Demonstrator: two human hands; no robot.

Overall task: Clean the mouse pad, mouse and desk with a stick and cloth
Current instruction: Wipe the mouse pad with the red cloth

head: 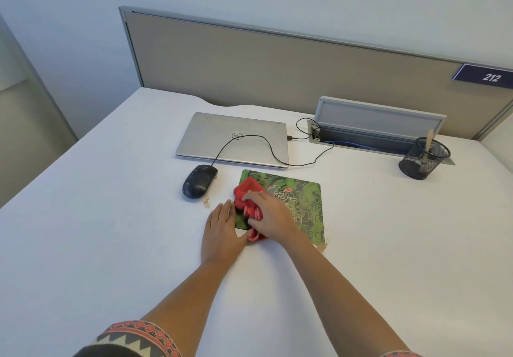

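Both forearms are bare from the wrist up to short sleeves that show only at the lower edge of the view, on the side of the worktop (111, 218) nearest the person. The left sleeve (133, 338) ends in a patterned band: a red strip with small dark flower-like motifs, then a row of grey and cream zigzag triangles, then dark fabric. Of the right sleeve (399, 354) only a thin red patterned edge shows. The left hand (222, 231) and right hand (270, 216) wear no rings, watch or gloves.

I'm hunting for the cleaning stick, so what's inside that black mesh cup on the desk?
A pale wooden stick stands in the mesh cup, its top poking above the rim. Whatever else lies at the bottom is too dark behind the mesh to make out.
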